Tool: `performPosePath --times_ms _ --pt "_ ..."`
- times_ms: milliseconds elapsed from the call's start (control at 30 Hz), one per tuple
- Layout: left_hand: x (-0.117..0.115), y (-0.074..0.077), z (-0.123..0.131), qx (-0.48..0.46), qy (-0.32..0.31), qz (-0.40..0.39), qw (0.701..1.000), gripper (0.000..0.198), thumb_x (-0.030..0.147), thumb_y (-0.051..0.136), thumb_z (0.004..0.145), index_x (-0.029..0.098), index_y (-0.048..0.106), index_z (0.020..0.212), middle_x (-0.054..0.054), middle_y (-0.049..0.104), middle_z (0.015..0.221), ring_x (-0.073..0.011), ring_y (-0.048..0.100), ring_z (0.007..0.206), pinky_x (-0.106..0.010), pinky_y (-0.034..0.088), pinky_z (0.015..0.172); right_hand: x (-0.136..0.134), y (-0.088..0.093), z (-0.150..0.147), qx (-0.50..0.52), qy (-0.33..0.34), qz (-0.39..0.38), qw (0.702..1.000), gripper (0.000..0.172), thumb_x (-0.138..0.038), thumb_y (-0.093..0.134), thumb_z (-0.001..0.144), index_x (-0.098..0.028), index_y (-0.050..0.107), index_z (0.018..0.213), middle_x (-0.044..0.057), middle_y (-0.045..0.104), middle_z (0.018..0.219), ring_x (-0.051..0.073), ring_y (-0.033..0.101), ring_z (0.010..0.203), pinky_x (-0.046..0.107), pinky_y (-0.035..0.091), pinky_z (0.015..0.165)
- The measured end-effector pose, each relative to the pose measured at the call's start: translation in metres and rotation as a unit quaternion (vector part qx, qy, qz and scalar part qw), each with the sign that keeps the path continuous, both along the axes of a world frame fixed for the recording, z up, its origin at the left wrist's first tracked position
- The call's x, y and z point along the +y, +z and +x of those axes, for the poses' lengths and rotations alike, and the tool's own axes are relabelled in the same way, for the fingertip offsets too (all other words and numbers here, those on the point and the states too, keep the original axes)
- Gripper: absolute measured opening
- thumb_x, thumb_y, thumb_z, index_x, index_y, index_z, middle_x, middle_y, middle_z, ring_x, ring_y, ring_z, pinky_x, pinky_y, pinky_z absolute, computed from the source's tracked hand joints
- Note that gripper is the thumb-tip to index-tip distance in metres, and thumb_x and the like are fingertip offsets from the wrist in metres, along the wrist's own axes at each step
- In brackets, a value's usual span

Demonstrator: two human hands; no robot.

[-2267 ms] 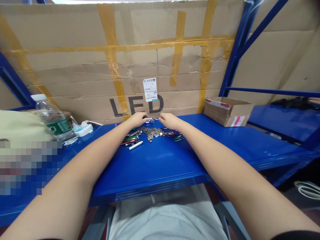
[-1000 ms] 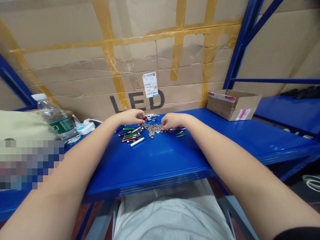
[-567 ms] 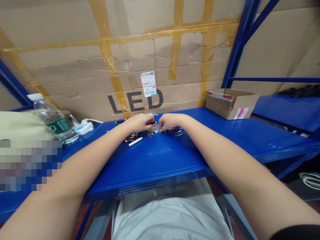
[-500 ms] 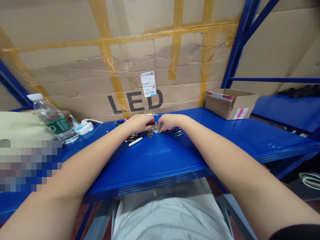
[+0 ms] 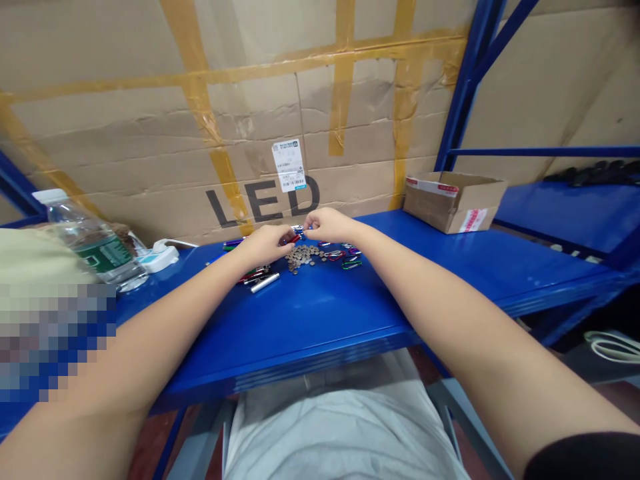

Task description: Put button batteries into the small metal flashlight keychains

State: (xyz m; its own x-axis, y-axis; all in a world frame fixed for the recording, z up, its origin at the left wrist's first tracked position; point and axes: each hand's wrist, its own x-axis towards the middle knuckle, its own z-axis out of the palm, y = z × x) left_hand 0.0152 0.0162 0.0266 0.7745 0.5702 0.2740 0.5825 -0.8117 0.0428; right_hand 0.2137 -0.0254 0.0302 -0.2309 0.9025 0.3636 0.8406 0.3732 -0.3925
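My left hand [image 5: 273, 243] is closed, with a small red item [image 5: 296, 238] at its fingertips; its kind is too small to make out. Just right of it, my right hand [image 5: 327, 225] is pinched, and whatever its fingertips hold is too small to name. Below both hands lies a pile of small silver discs [image 5: 303, 256], like button cells. A silver cylinder [image 5: 265, 283] rests left of the pile, beside dark and red slim tubes [image 5: 254, 274] partly under my left hand. Right of the pile are several coloured carabiners, including a green one [image 5: 351, 265].
The blue metal table [image 5: 310, 313] runs along a large cardboard panel [image 5: 350, 180] marked LED. On the left stand a plastic bottle [image 5: 107, 250] and a white power strip [image 5: 161, 257]. An open cardboard box [image 5: 453, 202] sits back right, near a blue rack post [image 5: 459, 100].
Both hands have moved up from the discs toward the back of the table, uncovering the pile. The red item now shows at my left fingertips. The view has shifted slightly.
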Motion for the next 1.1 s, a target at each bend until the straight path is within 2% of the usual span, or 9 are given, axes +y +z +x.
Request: performPosePath --times_ms 167,467,633,833,933,1100 --pt "-0.001 -0.009 0.006 -0.073 -0.005 -0.027 0.997 0.023 0.024 0.053 0.080 0.018 0.064 0.099 -0.005 0.071 0.093 -0.0191 0.064 0.085 -0.029 0.046 0.077 0.000 -0.002 -0.002 0.030 0.012 0.003 0.999 0.024 -0.021 0.059 0.076 -0.011 0.069 0.095 0.006 0.067 0.083 0.012 0.055 0.069 0.022 0.040 0.062" --pt "-0.003 -0.018 0.009 -0.110 0.026 -0.025 0.993 0.024 0.024 0.052 0.082 0.018 0.063 0.102 -0.005 0.071 0.095 -0.0201 0.065 0.085 -0.030 0.048 0.076 0.004 -0.002 0.003 0.009 0.017 0.002 1.000 0.023 -0.022 0.060 0.077 -0.012 0.069 0.095 0.005 0.068 0.084 0.012 0.055 0.070 0.022 0.039 0.064" --pt "0.000 -0.026 0.010 -0.110 0.008 -0.009 0.994 0.023 0.027 0.053 0.084 0.019 0.062 0.103 -0.005 0.071 0.099 -0.0209 0.066 0.086 -0.032 0.048 0.078 0.004 -0.004 0.002 -0.014 0.027 0.004 1.000 0.022 -0.018 0.060 0.077 -0.013 0.070 0.096 0.004 0.067 0.082 0.012 0.055 0.069 0.022 0.038 0.065" --pt "-0.008 -0.020 -0.002 -0.109 0.033 0.014 0.993 0.025 0.029 0.051 0.087 0.020 0.062 0.107 -0.005 0.071 0.105 -0.0215 0.065 0.092 -0.032 0.048 0.079 0.000 0.000 -0.003 -0.032 0.024 0.013 0.999 0.026 -0.022 0.061 0.078 -0.015 0.069 0.102 0.003 0.067 0.082 0.012 0.055 0.069 0.023 0.038 0.063" --pt "-0.011 -0.016 -0.011 -0.068 0.042 0.060 0.995 0.025 0.031 0.049 0.089 0.021 0.063 0.107 -0.005 0.071 0.104 -0.0223 0.065 0.093 -0.032 0.046 0.079 -0.009 0.006 -0.007 -0.114 0.041 -0.027 0.992 0.023 -0.022 0.064 0.075 -0.017 0.071 0.096 0.004 0.069 0.085 0.014 0.058 0.073 0.024 0.039 0.064" --pt "-0.006 -0.016 -0.021 0.002 0.019 0.141 0.990 0.026 0.029 0.044 0.094 0.023 0.062 0.112 -0.006 0.069 0.110 -0.0234 0.061 0.101 -0.033 0.041 0.081 -0.019 0.009 -0.014 -0.214 0.055 -0.158 0.962 0.022 -0.031 0.068 0.074 -0.021 0.073 0.093 0.004 0.071 0.089 0.016 0.060 0.069 0.027 0.041 0.060"
